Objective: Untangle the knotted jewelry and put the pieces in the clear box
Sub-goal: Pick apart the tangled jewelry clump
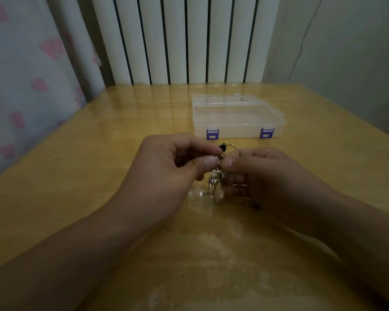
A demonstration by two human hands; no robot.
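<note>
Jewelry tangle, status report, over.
Left hand and right hand both pinching the jewelry tangle above the table. Still knotted. Clear box behind, lid closed. Nothing blocking.

I see one head view only, looking forward and down, close over my hands [211, 173], table [99, 153] beyond.

Knotted jewelry [218, 173], a silver tangle with a black bead at top, was held pinched above the table, strands hanging down, while the clear box [237, 116] with purple latches was seen closed, just behind it.
</note>
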